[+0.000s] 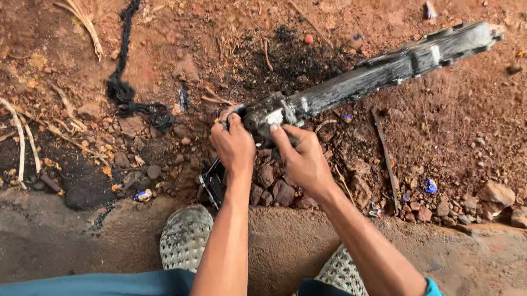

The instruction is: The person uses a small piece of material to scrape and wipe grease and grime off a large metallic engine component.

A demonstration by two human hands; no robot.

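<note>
**Both hands working the near end of a charred part**

The long blackened part [370,72] lies on red dirt, its near end lifted. Left hand [233,144] and right hand [300,157] both pinch that end; steady one side, pick with fingertips. Stones [276,190] lie below.
</note>
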